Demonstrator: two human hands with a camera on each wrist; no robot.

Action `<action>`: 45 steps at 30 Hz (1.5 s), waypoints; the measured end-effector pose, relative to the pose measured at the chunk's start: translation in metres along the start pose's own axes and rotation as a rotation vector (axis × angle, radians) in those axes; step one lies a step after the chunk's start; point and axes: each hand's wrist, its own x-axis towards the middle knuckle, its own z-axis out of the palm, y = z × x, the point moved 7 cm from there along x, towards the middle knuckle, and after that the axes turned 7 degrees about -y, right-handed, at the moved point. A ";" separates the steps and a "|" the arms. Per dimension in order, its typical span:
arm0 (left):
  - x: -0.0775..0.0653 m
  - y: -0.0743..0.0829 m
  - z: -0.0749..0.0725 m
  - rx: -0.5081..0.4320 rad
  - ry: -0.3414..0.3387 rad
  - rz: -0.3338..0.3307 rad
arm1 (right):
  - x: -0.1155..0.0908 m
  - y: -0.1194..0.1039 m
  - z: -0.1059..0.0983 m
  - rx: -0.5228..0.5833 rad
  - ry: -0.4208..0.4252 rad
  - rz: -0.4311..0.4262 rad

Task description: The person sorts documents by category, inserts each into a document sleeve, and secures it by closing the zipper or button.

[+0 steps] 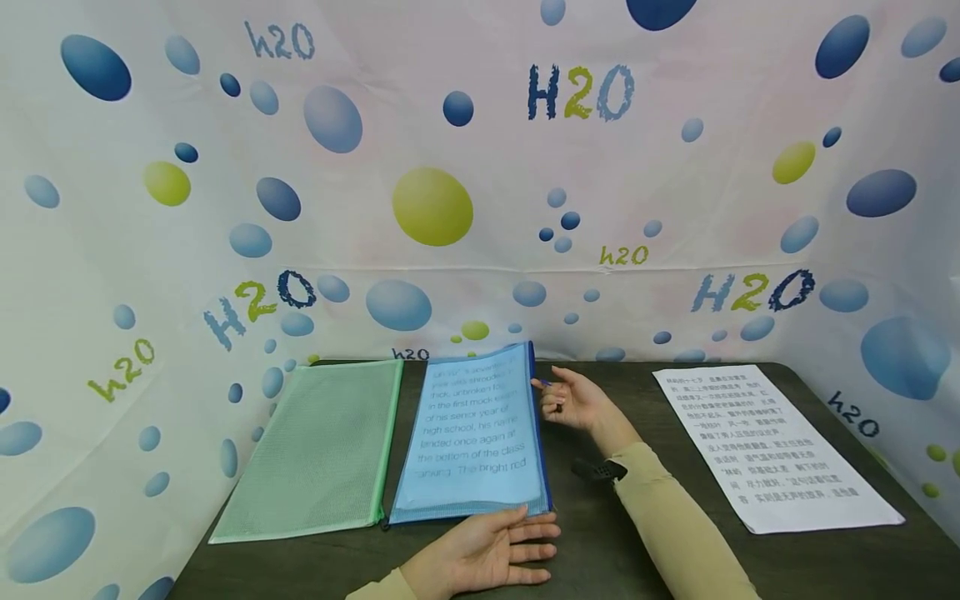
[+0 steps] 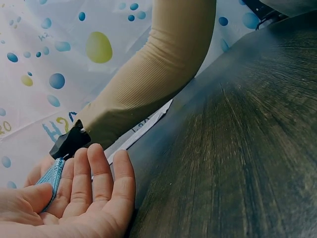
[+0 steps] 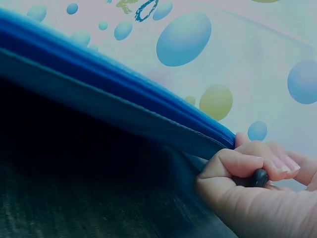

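Pouch in blue mesh [image 1: 435, 512], set mid-tabletop [image 1: 600, 550], is what everything hinges on here; from the left hand [image 1: 483, 552] it's found at about 12 o'clock, from the right hand [image 1: 581, 402] at about 8 to 9; its long axis is run roughly 12 to 6, zip edge [image 1: 543, 454] turned toward 3; both hands are placed at its border, so neither can really be called nearer. Its lower edge is pinched by the left thumb near the 5 o'clock corner, other fingers spread out straight; the right hand is curled by the upper zip edge, a black nub [image 3: 259, 177] pinched in it, though whether that's the zip pull can't be told. As for counts: two pouches, the green pouch [image 1: 318, 450] being left at 9 o'clock; two printed sheets, one seen inside the blue mesh [image 1: 472, 417], one loose sheet [image 1: 772, 450] laid at 3.
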 end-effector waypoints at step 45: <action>-0.001 0.000 0.002 -0.037 0.005 -0.001 | 0.037 -0.038 -0.005 -0.051 0.178 -0.060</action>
